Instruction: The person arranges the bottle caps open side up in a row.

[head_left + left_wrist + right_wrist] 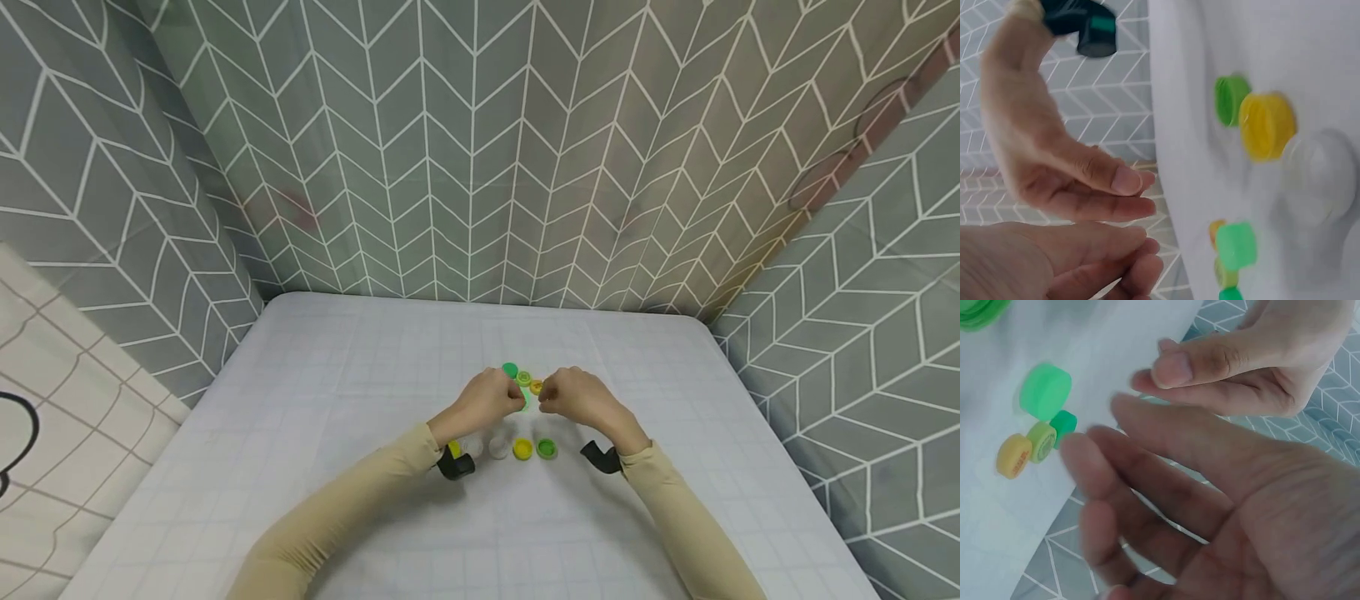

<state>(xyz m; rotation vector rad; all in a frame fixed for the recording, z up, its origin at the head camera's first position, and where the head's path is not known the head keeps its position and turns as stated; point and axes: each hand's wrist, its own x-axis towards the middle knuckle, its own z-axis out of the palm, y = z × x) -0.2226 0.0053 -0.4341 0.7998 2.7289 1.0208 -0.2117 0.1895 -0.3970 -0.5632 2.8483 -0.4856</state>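
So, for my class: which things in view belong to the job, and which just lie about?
Likely job:
left hand
right hand
mint cap
orange cap
lime cap
teal cap
yellow cap
green cap
clear caps

Likely background:
patterned curtain
tabletop
black wrist devices

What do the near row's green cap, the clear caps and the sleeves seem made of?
Green cap: probably smooth plastic; thin, evenly coloured rim. Clear caps: likely plastic, possibly glass; see-through and pale, finish hard to judge. Sleeves: matte fabric, softly creased at one elbow.
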